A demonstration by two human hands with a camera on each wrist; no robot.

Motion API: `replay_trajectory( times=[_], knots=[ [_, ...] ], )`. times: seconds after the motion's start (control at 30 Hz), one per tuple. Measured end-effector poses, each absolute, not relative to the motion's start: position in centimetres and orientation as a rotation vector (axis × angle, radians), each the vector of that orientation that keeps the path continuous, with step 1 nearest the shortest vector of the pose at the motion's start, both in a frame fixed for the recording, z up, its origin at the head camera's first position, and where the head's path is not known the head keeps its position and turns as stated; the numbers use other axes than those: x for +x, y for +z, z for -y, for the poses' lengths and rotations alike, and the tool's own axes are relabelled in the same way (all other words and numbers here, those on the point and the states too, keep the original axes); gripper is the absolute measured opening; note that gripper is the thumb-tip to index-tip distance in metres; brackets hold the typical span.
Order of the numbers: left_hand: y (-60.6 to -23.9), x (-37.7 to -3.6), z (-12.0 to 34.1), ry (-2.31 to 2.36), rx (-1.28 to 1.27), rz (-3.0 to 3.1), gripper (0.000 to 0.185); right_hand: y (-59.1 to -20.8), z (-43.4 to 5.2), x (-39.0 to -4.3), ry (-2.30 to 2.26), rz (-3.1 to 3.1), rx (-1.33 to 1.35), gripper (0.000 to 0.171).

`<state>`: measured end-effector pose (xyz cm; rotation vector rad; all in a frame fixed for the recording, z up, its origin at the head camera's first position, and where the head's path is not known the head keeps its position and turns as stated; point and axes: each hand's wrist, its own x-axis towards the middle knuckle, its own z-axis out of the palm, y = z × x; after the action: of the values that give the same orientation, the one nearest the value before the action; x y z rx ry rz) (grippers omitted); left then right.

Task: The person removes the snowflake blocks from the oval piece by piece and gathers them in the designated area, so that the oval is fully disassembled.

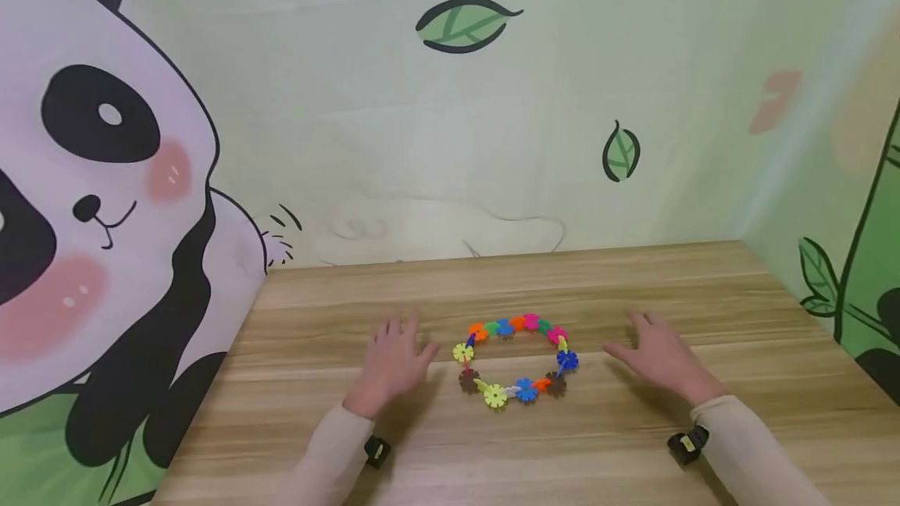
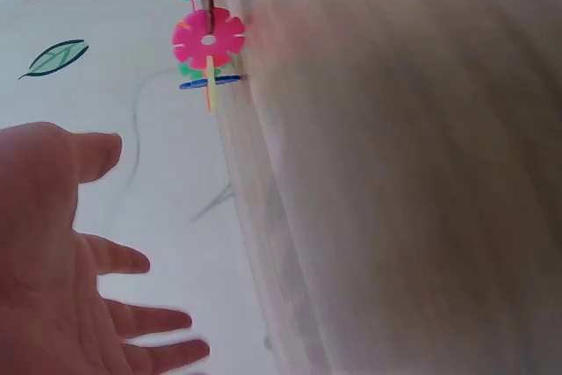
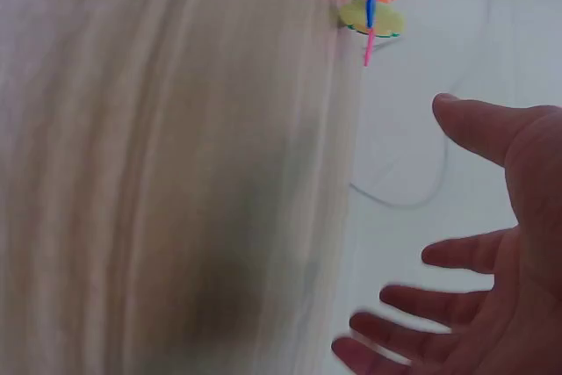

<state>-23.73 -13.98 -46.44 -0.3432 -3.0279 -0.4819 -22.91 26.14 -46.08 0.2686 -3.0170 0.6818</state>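
Ring (image 1: pixel 516 360): loop of interlocked notched plastic discs, flower-shaped, mixed bright colours; lies flat mid-table (image 1: pixel 633 443), on matte wood-grain laminate. Left hand (image 1: pixel 394 361): fingers spread, holding nothing, near ring's left side. Right hand (image 1: pixel 661 358): same, off its right side. Wall: panda-and-leaf print

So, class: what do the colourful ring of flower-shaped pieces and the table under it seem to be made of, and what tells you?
The ring of flower-shaped pieces looks like moulded plastic: bright, uniform colours and thin notched discs slotted together, with a smooth, slightly glossy finish. The table looks like wood or a wood-grain laminate: pale brown streaked grain runs along it with a matte finish; which of the two cannot be told.
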Motion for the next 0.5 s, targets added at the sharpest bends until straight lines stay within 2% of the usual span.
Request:
replay_trajectory(
  times=[0.27,0.5],
  knots=[
    [-46.2,-25.4,11.9,-0.574,-0.549,3.020,0.069,-46.9,-25.4,-24.1,0.850,2.954,0.433,0.068],
    [-45.7,-26.4,9.3,-0.638,-0.607,3.107,0.070,-47.1,-24.0,-25.9,0.906,2.960,0.549,0.060]
  ],
)
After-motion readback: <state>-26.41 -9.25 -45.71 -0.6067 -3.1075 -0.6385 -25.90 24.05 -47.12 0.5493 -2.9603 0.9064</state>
